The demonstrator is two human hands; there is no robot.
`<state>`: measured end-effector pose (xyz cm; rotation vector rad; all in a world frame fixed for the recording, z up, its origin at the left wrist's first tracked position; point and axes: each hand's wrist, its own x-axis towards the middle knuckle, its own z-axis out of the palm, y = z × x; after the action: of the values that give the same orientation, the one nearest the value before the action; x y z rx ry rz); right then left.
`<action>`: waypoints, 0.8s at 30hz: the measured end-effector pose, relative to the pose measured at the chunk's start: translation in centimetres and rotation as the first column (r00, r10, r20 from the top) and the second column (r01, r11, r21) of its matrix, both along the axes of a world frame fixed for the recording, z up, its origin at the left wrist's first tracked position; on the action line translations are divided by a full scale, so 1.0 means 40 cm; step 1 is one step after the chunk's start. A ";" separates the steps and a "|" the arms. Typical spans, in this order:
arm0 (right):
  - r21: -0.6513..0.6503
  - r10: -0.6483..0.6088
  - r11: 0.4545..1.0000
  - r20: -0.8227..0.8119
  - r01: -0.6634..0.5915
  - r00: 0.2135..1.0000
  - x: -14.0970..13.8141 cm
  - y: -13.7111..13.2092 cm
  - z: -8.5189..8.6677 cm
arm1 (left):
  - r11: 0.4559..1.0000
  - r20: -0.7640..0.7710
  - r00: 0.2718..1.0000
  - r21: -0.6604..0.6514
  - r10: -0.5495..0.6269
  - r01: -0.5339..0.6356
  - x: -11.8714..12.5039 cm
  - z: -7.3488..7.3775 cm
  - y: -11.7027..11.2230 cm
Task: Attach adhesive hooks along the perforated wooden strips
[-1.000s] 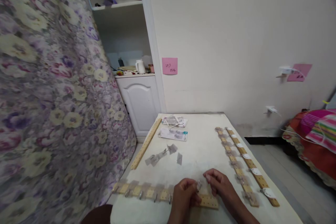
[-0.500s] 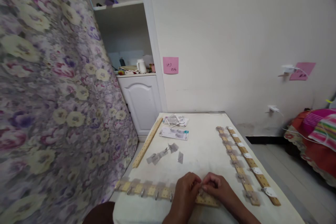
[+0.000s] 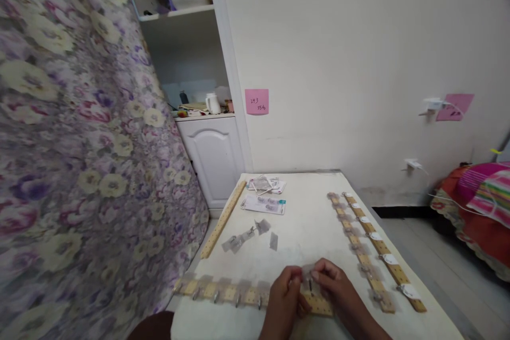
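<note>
A clear adhesive hook [image 3: 309, 278] with a metal prong is pinched in my right hand [image 3: 337, 287], just above the right end of a perforated wooden strip [image 3: 319, 305]. My left hand [image 3: 283, 295] has its fingers curled, thumb and forefinger at the left edge of the same hook. Its lower fingers hang over the strip. Farther left along this strip, several clear hooks [image 3: 238, 297] are fixed in a row, metal prongs towards me. Beyond my hands lie several loose clear hooks [image 3: 239, 241] and a single clear piece [image 3: 273, 241].
Two wooden strips [image 3: 364, 263] [image 3: 392, 265] bearing hooks lie along the table's right side. A bare perforated strip [image 3: 223, 221] is at the left edge. Hook packages [image 3: 263, 204] lie at the back. A floral curtain [image 3: 99, 170] hangs left; a wall stands behind the table.
My hands have drawn slightly apart, and the clear hook between them now shows, raised at the fingertips. The view has shifted a little.
</note>
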<state>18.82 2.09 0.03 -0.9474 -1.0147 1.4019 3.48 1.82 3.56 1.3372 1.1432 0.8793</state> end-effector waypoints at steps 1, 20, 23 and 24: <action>-0.016 0.016 1.000 -0.051 -0.017 0.999 -0.004 -0.003 -0.001 | 0.999 0.061 0.998 -0.053 -0.007 0.010 0.005 -0.015 -0.004; 0.027 0.113 0.991 0.382 -0.133 0.917 0.067 -0.006 0.014 | 0.937 0.355 0.917 -0.345 0.182 -0.053 0.062 -0.137 -0.067; -0.017 0.147 0.988 0.406 -0.153 0.902 0.076 -0.011 -0.001 | 0.883 0.413 0.882 -0.469 0.227 -0.007 0.076 -0.190 -0.086; -0.026 0.151 0.988 0.422 -0.155 0.894 0.075 -0.011 -0.007 | 0.874 0.414 0.879 -0.485 0.237 -0.007 0.079 -0.204 -0.091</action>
<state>21.83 1.63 -0.24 -1.2201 -1.4451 1.3454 6.64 -1.83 -4.60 0.6064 0.9832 0.8800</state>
